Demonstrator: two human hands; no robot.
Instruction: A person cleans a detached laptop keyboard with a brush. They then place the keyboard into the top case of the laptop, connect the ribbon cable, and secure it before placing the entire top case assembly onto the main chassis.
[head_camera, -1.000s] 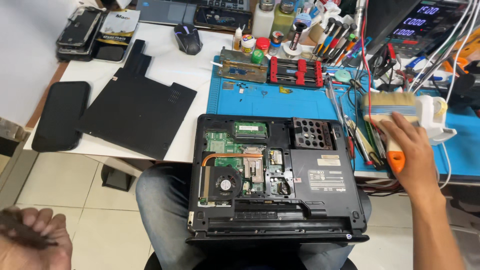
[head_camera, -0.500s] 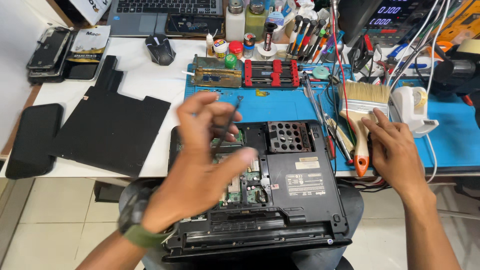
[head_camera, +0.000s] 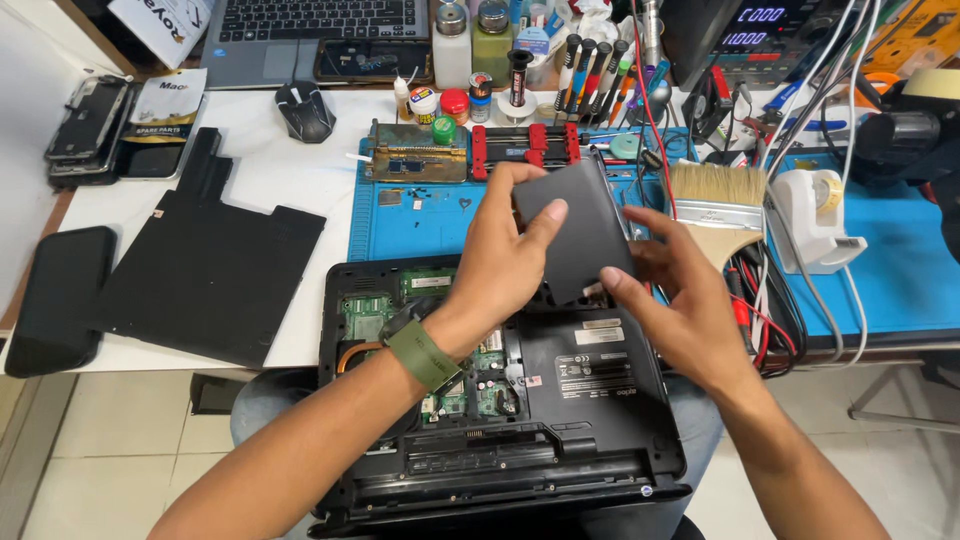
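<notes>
Fingers (head_camera: 540, 222) of the left hand (head_camera: 495, 255) are clamped on the near-left edge of a flat dark grey rectangular plastic cover panel (head_camera: 580, 228), thumb on its top face, while the right hand (head_camera: 680, 300) closes on the panel's lower right side, its fingers (head_camera: 625, 290) pinching the lower corner and upper fingers partly hidden behind it. The panel is tilted, raised just above the rear of an opened black laptop computer (head_camera: 500, 400) that lies underside-up across the person's lap, green circuit boards and a copper heat pipe exposed on the side left of the hands. An olive-green wrist strap (head_camera: 425, 352) circles the left forearm above the laptop's middle. Just behind the laptop lies a blue rubber work mat (head_camera: 410, 215) on the white tabletop (head_camera: 290, 170). Left of the laptop lies a large flat black plastic base cover (head_camera: 205, 265), and farther left a black smartphone (head_camera: 55, 300) face down. Right of the laptop, a wide pale-bristled brush (head_camera: 720, 200) rests on the mat beside a white tape dispenser (head_camera: 815, 215). Behind the laptop, beyond the mat, sit a black computer mouse (head_camera: 305, 110) and a rack of screwdrivers (head_camera: 595, 65).
</notes>
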